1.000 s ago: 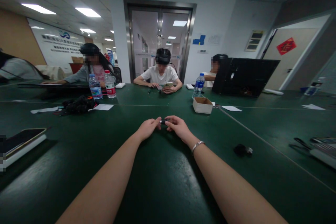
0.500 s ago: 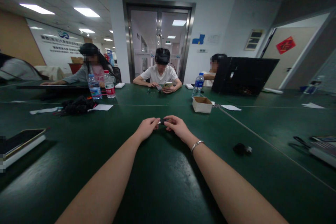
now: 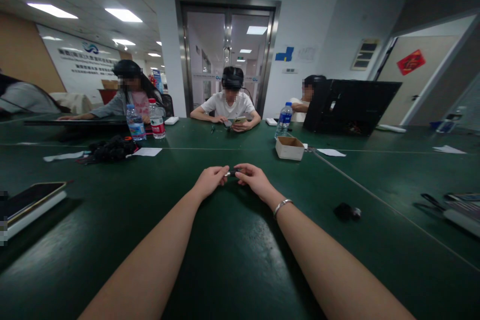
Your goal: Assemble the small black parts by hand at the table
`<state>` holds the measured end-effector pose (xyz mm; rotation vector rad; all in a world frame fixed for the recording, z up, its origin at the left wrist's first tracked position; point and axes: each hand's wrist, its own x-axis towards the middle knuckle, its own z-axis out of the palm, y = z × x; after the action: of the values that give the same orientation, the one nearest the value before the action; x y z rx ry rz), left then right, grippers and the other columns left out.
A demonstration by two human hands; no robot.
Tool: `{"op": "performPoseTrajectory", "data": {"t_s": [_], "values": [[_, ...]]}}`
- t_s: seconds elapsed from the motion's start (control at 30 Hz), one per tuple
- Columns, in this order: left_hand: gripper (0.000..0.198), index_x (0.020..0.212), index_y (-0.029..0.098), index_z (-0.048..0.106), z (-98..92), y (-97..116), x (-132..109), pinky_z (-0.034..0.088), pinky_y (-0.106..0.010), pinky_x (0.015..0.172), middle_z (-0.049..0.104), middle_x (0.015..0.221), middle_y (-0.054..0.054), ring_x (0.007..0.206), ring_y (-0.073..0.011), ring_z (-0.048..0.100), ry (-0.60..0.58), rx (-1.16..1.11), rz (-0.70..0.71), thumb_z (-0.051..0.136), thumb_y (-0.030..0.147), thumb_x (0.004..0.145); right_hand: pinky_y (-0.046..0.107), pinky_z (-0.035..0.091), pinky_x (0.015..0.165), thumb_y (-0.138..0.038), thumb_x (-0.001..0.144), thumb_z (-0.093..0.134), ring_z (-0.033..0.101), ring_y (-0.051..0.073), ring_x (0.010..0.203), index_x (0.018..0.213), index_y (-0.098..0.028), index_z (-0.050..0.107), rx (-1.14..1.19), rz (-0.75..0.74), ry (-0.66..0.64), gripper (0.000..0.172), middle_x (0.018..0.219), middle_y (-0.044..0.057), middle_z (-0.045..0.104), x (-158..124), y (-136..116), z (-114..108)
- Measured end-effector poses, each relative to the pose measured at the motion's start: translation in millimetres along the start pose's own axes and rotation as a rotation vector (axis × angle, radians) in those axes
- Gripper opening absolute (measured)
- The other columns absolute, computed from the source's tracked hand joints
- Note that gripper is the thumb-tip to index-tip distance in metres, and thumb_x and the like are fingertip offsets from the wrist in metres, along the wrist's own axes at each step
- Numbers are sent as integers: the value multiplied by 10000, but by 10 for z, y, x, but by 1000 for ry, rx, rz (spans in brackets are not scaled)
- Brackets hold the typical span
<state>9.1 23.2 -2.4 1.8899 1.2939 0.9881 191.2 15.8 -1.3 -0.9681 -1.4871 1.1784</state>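
Between my two hands, just above the green table (image 3: 232, 255), is a small black piece with a silvery end (image 3: 232, 173); I cannot make out its kind, or whether it is one part or two. The fingertips of my left hand (image 3: 210, 182) pinch its silvery end. My right hand (image 3: 255, 178), with a silver bracelet at the wrist, closes thumb and fingers on the black end. Fingers cover much of the piece. To the right on the table lies another small black thing with a shiny tip (image 3: 347, 212).
Beyond my hands stands an open white box (image 3: 290, 149), near a water bottle (image 3: 284, 121) and a black monitor (image 3: 348, 107). Left are two bottles, a black bundle (image 3: 110, 149) and a phone on a white block (image 3: 35, 205). Several people sit around the table.
Both hands stay almost in place, still holding the small piece. Slightly more of its silvery end shows beside my left fingertips. The view has shifted a little.
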Motion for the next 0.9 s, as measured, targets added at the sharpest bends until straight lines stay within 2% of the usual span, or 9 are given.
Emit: {"op": "performPoseTrajectory", "data": {"t_s": [0.07, 0.17, 0.3, 0.4, 0.47, 0.53, 0.7, 0.8, 0.9], "values": [[588, 623, 172, 594, 1, -24, 15, 394, -277, 602, 563, 538, -10, 539, -144, 525, -1, 22, -31, 306, 653, 798, 244, 439, 558, -316, 642, 711, 543, 84, 546, 951, -168, 618, -1, -2, -6, 354, 652, -35, 578, -3, -5, 1], [519, 729, 180, 619, 4, -42, 26, 397, -262, 608, 619, 646, -10, 613, -147, 555, -13, 5, 13, 390, 644, 771, 245, 445, 560, -314, 642, 705, 555, 87, 556, 953, -167, 610, 4, 1, 20, 357, 667, -33, 583, -8, -11, 1], [557, 641, 176, 591, 18, -45, 34, 401, -268, 609, 586, 577, -8, 576, -146, 541, -31, 8, -17, 332, 645, 793, 241, 444, 555, -307, 641, 702, 548, 81, 543, 948, -166, 609, -2, -6, 16, 350, 657, -40, 574, -4, -1, 0], [472, 791, 184, 611, 21, -49, 39, 414, -257, 619, 626, 685, -5, 621, -141, 549, -7, -53, 12, 443, 624, 756, 240, 447, 552, -310, 648, 696, 555, 82, 544, 958, -170, 603, 9, -7, 32, 353, 662, -43, 569, 1, 8, 0], [467, 765, 181, 610, 16, -52, 39, 418, -258, 630, 627, 709, -12, 637, -142, 549, -8, -41, 20, 458, 622, 748, 238, 446, 546, -305, 650, 695, 559, 81, 543, 960, -174, 600, 12, -4, 31, 350, 675, -41, 569, 1, 9, 0], [531, 680, 172, 601, 11, -50, 35, 419, -268, 629, 615, 691, -24, 622, -145, 545, 6, -14, -4, 369, 639, 783, 236, 446, 540, -295, 650, 693, 563, 76, 540, 963, -178, 597, 10, -1, 32, 347, 709, -38, 570, 0, 7, 0], [461, 791, 188, 625, 5, -20, 18, 436, -265, 654, 622, 819, -17, 663, -141, 561, 14, -26, 41, 464, 618, 745, 236, 451, 528, -286, 652, 687, 570, 69, 533, 976, -185, 586, 5, 3, 69, 354, 786, -29, 558, 3, 9, -2], [523, 714, 178, 620, -1, -5, 9, 431, -274, 655, 618, 769, -29, 659, -149, 559, 19, -1, 3, 354, 621, 797, 234, 454, 532, -285, 655, 683, 569, 66, 539, 974, -182, 588, -8, -1, 58, 348, 799, -25, 555, 4, 14, -4], [463, 850, 199, 625, -7, -2, 7, 431, -266, 656, 636, 831, -17, 668, -145, 564, 9, -5, 17, 417, 605, 780, 238, 459, 538, -283, 655, 684, 572, 69, 547, 974, -184, 583, -13, -1, 65, 348, 815, -19, 556, 3, 18, -6]]}}
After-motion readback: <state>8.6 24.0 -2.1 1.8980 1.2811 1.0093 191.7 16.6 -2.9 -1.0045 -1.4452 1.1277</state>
